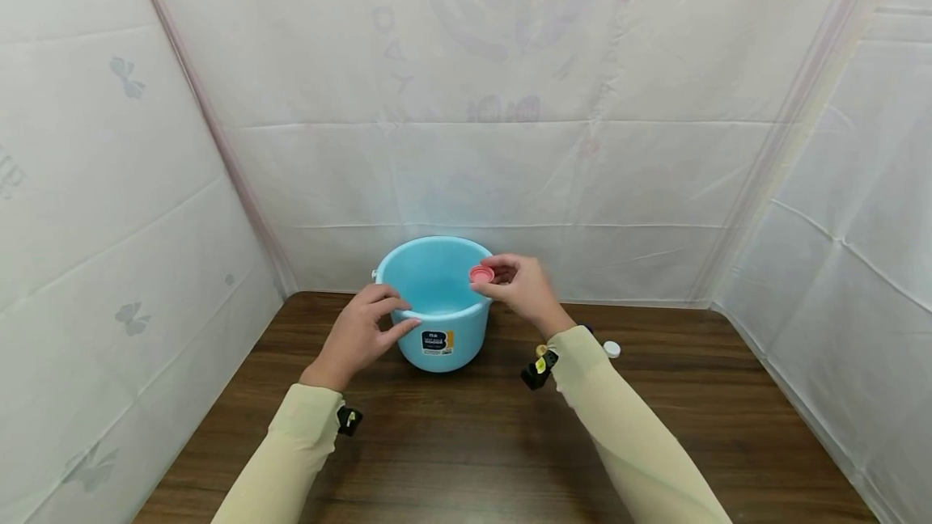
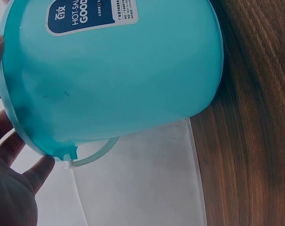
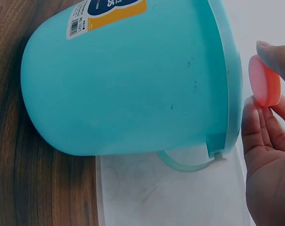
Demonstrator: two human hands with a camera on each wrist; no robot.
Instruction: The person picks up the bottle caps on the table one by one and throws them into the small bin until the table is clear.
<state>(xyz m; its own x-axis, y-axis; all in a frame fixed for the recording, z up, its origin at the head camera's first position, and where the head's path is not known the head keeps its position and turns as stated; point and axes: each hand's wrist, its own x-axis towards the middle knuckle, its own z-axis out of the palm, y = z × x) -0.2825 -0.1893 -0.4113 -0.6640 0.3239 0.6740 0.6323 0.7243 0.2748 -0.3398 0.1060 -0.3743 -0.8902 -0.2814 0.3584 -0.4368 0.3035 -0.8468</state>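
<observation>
A light blue plastic bucket (image 1: 472, 333) stands upright on the wooden table, with a dark label (image 1: 437, 341) on its near side. My left hand (image 1: 357, 340) holds the bucket's near left rim, thumb on the outside and fingers over the edge. Between thumb and fingers, my right hand (image 1: 530, 291) pinches a pink-red bottle cap (image 1: 480, 274) at the bucket's right rim. In the right wrist view the cap (image 3: 265, 82) is tilted on edge, just above the rim. The bucket's handle (image 2: 96, 154) hangs down along its side in the left wrist view.
To the right of the bucket, a white cap (image 1: 612, 349) and a yellowish cap (image 1: 541, 350) lie on the table (image 1: 451, 459) near my right wrist. A small dark thing (image 1: 586, 331) is partly hidden by the sleeve. Whitish sheets (image 1: 510, 168) enclose the table behind and at both sides.
</observation>
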